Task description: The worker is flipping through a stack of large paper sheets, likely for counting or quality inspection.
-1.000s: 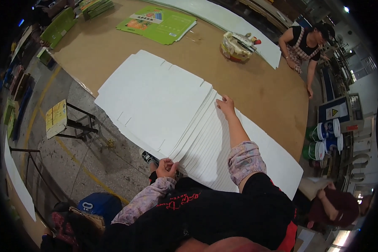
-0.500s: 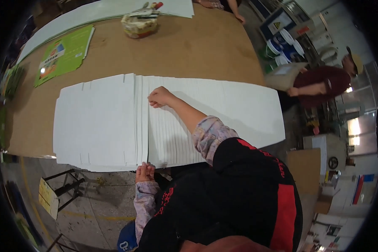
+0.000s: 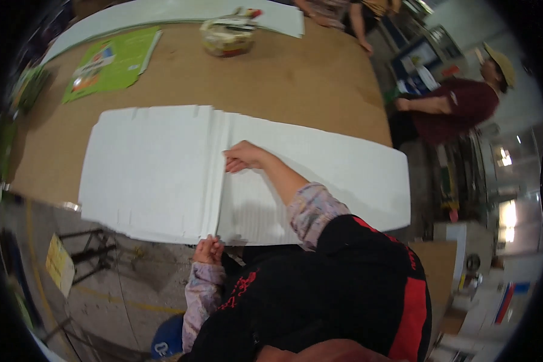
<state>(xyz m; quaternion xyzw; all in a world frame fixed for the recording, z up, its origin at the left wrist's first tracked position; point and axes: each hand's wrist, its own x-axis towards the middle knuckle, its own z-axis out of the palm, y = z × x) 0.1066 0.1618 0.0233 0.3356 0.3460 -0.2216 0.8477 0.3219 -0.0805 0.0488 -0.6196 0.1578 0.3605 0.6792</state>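
Observation:
White cardboard sheets [image 3: 151, 175] with short slits along their edges lie stacked on the brown table. To their right, more white sheets [image 3: 332, 169] are fanned out, their edges overlapping in close parallel lines. At the near edge of the stack, my left hand [image 3: 207, 250] is closed, its thumb and fingers pinching a sheet's corner. My right hand [image 3: 245, 157] reaches across the fanned sheets; its curled fingers grip the raised right edge of the stack's upper sheet. The fingertips of the right hand are partly hidden and slightly blurred.
Green printed sheets [image 3: 111, 63] lie at the far left of the brown table [image 3: 308, 72]. A plastic-wrapped round container [image 3: 228, 39] holds tools near long white sheets [image 3: 163, 13]. A person in maroon [image 3: 461, 111] stands right; another's arm [image 3: 359, 27] shows at the far edge.
The whole view has shifted a little. My right hand has come slightly nearer along the sheet's edge; the left stays at its corner. The person in maroon has turned, and the board they held is out of sight.

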